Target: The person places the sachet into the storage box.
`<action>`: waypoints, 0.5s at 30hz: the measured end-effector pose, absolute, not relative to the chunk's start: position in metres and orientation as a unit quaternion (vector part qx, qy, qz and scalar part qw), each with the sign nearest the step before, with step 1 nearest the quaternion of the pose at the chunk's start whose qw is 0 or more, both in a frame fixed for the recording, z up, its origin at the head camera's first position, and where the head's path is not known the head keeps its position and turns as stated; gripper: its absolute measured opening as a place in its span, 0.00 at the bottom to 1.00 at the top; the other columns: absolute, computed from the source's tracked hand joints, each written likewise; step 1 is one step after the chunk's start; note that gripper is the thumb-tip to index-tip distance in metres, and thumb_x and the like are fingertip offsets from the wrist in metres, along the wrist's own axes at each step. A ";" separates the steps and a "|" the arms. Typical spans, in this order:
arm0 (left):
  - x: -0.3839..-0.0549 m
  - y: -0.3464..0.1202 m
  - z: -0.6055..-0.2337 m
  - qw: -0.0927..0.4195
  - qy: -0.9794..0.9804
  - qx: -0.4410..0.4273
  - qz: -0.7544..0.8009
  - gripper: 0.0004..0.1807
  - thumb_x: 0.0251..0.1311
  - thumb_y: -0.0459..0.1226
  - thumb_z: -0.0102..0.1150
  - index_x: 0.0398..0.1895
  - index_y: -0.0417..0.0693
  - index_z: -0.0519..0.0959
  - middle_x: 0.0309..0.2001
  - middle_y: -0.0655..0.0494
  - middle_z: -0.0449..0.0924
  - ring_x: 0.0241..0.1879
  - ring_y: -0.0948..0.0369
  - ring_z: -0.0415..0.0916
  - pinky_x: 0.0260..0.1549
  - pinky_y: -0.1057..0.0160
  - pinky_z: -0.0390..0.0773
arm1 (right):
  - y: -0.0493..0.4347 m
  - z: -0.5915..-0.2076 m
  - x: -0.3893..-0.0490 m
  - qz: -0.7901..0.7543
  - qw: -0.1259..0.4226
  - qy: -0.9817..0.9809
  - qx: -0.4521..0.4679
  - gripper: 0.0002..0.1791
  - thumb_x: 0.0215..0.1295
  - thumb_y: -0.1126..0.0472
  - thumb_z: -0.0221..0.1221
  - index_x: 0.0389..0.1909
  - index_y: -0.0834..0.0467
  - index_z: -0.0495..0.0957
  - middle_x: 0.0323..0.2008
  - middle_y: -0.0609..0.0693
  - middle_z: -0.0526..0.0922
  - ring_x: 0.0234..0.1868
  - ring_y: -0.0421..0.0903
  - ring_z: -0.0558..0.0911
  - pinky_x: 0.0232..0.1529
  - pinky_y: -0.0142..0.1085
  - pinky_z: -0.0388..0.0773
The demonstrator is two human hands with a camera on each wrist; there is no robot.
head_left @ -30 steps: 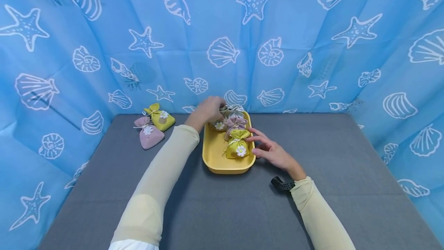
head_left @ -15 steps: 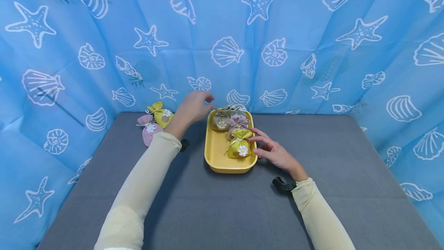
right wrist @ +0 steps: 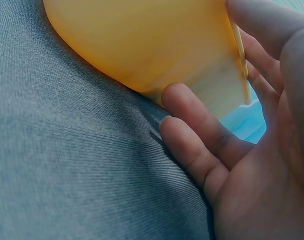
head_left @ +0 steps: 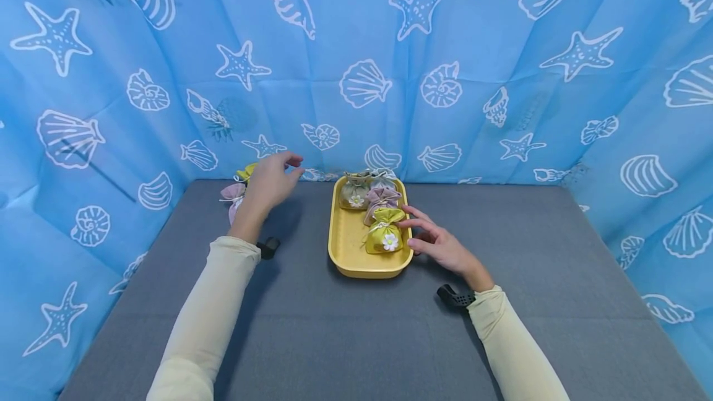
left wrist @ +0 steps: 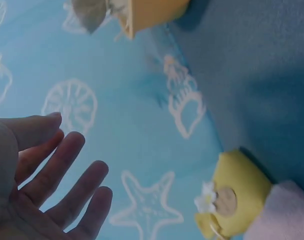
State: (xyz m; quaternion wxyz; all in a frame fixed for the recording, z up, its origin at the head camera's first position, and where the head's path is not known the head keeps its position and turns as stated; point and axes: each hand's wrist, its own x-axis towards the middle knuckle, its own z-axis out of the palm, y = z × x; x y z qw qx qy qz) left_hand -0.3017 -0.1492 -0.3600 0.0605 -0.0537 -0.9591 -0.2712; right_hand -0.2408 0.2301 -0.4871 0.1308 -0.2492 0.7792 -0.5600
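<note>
Leftward, away from the tray [head_left: 350, 258], the left hand [head_left: 270, 184] had moved since the earlier frames, while the right hand [head_left: 445, 249] and the tray had stayed where they were. The left hand now hung over the left part of the tabletop [head_left: 356, 333], its grip released and holding nothing, the fingers loosely bent. It hid much of two small cloth pouches from the head camera; the left wrist view showed these better, a yellow pouch [left wrist: 244, 185] with a white flower [left wrist: 206, 198] and a round tan patch, touching a pink pouch [left wrist: 287, 215].

At the right side of the yellow tray, the right hand's grip was bent loosely around the rim, some fingers over the edge and others low against the outer wall. Four pouches sat inside: a grey-green pouch [head_left: 351, 190] at the far left, a pale grey pouch [head_left: 384, 179] at the far right, a mauve pouch [head_left: 382, 198] in front of that, and a second yellow pouch [head_left: 383, 232] nearest, just beside the right fingertips.

Behind everything hung a blue cloth [head_left: 312, 48] printed with white shells and starfish. Cream sleeves [head_left: 515, 339] covered both forearms.
</note>
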 end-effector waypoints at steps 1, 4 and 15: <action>-0.301 -0.155 -0.360 0.067 -0.957 -0.048 -0.277 0.20 0.74 0.44 0.55 0.64 0.49 0.78 0.61 0.48 0.81 0.63 0.46 0.77 0.60 0.43 0.77 | 0.230 -0.487 -0.241 -0.561 0.132 0.779 -0.249 0.21 0.76 0.58 0.57 0.67 0.53 0.73 0.83 0.46 0.47 0.82 0.60 0.50 0.54 0.28 0.80; -0.297 -0.171 -0.358 0.080 -0.948 -0.028 -0.306 0.20 0.75 0.44 0.54 0.66 0.50 0.77 0.63 0.49 0.81 0.65 0.46 0.75 0.62 0.41 0.76 | 0.230 -0.488 -0.240 -0.562 0.133 0.778 -0.248 0.21 0.76 0.58 0.57 0.67 0.53 0.73 0.83 0.46 0.47 0.82 0.60 0.50 0.54 0.28 0.80; -0.282 -0.214 -0.375 0.146 -0.908 0.048 -0.390 0.19 0.74 0.42 0.56 0.65 0.52 0.78 0.67 0.50 0.77 0.69 0.48 0.70 0.64 0.43 0.75 | 0.230 -0.487 -0.240 -0.573 0.141 0.769 -0.248 0.21 0.76 0.58 0.57 0.67 0.53 0.73 0.83 0.45 0.46 0.80 0.60 0.54 0.52 0.30 0.83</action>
